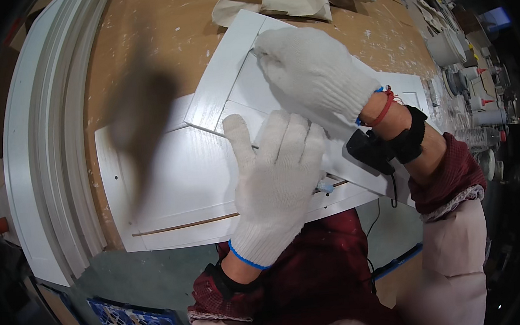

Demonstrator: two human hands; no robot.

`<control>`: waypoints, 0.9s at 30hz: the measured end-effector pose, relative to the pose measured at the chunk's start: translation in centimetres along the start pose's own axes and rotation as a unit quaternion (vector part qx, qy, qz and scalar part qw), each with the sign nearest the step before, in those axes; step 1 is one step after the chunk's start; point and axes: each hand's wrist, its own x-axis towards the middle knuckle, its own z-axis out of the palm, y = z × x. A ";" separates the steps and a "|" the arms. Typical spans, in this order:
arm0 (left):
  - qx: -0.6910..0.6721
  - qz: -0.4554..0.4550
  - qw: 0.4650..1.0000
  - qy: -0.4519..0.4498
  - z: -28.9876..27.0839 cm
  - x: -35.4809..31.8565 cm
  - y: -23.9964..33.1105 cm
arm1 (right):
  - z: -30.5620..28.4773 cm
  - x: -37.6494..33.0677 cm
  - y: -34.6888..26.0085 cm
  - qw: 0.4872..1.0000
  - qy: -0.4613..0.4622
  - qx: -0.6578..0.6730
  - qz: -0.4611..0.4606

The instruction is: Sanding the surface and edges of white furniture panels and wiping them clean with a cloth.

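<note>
A white framed panel [219, 74] lies at a slant on top of a larger white panel [164, 182]. My left hand [276, 173], in a white knit glove with a blue cuff, rests flat over the near edge of the upper panel, fingers spread. My right hand [317, 69], gloved the same way, is curled down on the upper panel beside a groove of its frame. Its fingertips are tucked under, so whatever they may grip is hidden. Beside my left palm shows a small pale blue piece [325, 187], its kind unclear.
Long white boards [50, 136] stand along the left of the brown table [384, 33]. A beige cloth [272, 2] lies crumpled at the back. Bottles [484, 137] and a white tub [446, 47] crowd the right. A dark blurred shape [143, 110] hangs close to the camera.
</note>
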 end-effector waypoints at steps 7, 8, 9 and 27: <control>0.036 -0.013 0.998 -0.047 -0.2 0.2 0.2 | 0.7 -1.2 -0.8 0.997 -0.017 0.003 -0.074; 0.040 -0.015 0.998 -0.048 -0.3 0.2 0.2 | 0.9 -1.4 -0.5 0.991 0.012 0.031 -0.132; 0.039 -0.012 0.998 -0.048 -0.4 0.3 0.2 | 0.9 -1.5 -0.2 0.991 0.014 0.031 -0.129; -0.025 -0.009 0.999 0.017 -0.1 -0.3 0.2 | 0.7 -2.2 -1.8 0.992 -0.065 0.056 -0.093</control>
